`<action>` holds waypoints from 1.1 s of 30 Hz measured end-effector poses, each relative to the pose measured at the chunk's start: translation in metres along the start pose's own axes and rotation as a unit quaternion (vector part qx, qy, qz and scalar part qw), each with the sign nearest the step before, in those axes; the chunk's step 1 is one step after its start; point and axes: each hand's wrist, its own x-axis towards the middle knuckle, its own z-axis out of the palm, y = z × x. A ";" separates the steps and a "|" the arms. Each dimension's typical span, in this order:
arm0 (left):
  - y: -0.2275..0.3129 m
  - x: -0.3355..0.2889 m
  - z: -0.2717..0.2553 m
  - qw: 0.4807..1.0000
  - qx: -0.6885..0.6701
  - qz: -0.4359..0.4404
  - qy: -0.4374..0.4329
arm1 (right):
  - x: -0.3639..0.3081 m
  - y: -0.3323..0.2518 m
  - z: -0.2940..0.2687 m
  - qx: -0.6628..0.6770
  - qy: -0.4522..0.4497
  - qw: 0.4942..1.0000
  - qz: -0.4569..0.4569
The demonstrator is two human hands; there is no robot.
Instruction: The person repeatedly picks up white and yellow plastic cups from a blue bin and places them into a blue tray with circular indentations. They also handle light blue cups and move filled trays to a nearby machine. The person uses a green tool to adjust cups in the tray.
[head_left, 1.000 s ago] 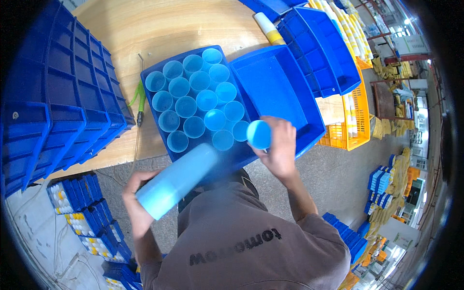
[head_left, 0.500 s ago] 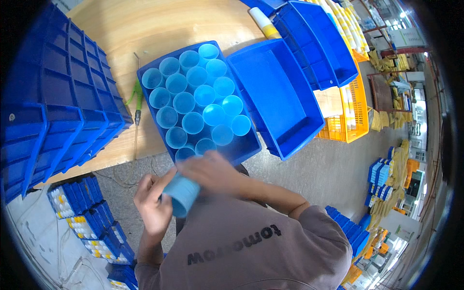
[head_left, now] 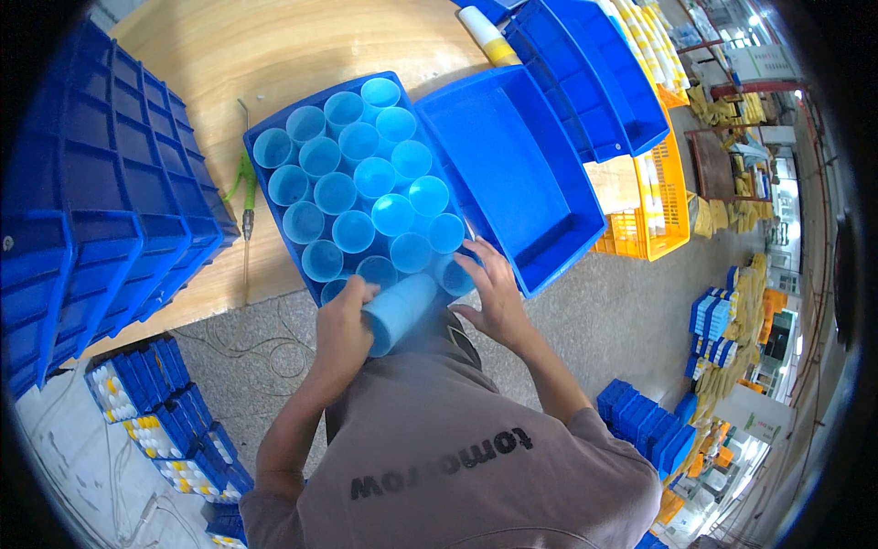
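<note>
My left hand (head_left: 342,327) is closed round one end of a light-blue plastic cylinder (head_left: 402,309), which looks like a nested stack of cups. It is tilted, its open end towards my body, over the near edge of a blue tray (head_left: 259,174). My right hand (head_left: 498,297) is at the tray's near right corner, its fingers and thumb around a single light-blue cup (head_left: 454,274). Rows of similar light-blue cups (head_left: 376,177) stand in the tray with their open mouths up. The cup beneath my left fingers is partly hidden.
A second blue tray (head_left: 521,174) lies right of the filled one, with more blue bins (head_left: 585,78) beyond. Stacked blue crates (head_left: 110,201) rise at the left. A green-handled tool (head_left: 247,188) with a hose lies on the wooden table (head_left: 219,46). A yellow crate (head_left: 675,201) stands right.
My hands, together at the cylinder before, are now apart. My right hand has moved right to a cup at the tray's corner; the left keeps the cylinder. The view has shifted slightly.
</note>
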 end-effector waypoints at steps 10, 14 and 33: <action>0.033 -0.014 -0.053 0.988 -0.019 0.063 0.139 | 0.041 -0.059 -0.014 0.051 0.057 0.996 -0.046; -0.015 -0.026 -0.077 0.990 -0.072 -0.120 0.032 | 0.030 -0.034 -0.007 0.208 0.069 0.962 0.162; -0.043 -0.114 0.123 0.649 -0.591 -0.374 0.298 | 0.065 -0.035 0.093 -0.111 -0.229 0.859 -0.444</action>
